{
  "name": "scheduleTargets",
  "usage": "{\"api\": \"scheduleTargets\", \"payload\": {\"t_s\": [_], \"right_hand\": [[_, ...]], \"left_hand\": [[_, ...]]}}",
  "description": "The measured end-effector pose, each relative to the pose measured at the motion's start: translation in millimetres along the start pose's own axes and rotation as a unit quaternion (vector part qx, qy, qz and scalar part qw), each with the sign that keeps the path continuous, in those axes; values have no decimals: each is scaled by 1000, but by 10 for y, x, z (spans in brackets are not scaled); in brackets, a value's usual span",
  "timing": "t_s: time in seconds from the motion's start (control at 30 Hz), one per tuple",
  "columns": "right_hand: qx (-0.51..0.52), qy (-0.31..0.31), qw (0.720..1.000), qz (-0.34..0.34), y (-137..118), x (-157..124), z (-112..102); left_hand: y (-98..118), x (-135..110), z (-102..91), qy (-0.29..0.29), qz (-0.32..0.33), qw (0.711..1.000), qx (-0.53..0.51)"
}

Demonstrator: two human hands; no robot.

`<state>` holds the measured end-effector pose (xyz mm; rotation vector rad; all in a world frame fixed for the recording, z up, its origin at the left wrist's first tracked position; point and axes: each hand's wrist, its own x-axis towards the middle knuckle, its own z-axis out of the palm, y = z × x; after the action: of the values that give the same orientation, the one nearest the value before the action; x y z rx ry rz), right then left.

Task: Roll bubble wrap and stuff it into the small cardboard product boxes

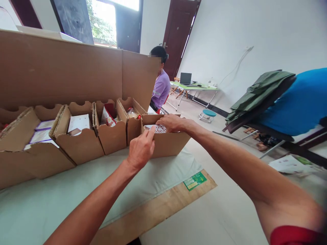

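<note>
A white package (160,129) with dark red lettering sits in the rightmost cardboard bin (167,144), only its upper part showing above the front wall. My left hand (141,148) is closed at the bin's front rim, its index finger and thumb at the package's near left edge. From the right, my right hand (171,123) reaches over the bin with bent fingers on the package's top; its fingertips are partly hidden. Just left of this bin, another cardboard bin (137,127) holds a clear-wrapped item (131,112).
More cardboard bins stand leftward: one with a red and white bag (109,117), one with a white box (78,124). A tall cardboard panel (76,71) rises behind. Pale cloth (102,180) covers the wooden tabletop (158,207). A person in purple (162,86) sits beyond.
</note>
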<state>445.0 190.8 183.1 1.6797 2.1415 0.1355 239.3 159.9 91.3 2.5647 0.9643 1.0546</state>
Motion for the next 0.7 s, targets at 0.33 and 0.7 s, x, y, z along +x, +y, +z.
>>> {"api": "scheduleTargets", "payload": {"t_s": [0.33, 0.7], "right_hand": [[76, -14, 996, 51, 288, -150, 106], [278, 434, 836, 189, 384, -932, 501]], "left_hand": [[187, 151, 13, -92, -64, 985, 130], [183, 185, 14, -101, -61, 981, 151]]}}
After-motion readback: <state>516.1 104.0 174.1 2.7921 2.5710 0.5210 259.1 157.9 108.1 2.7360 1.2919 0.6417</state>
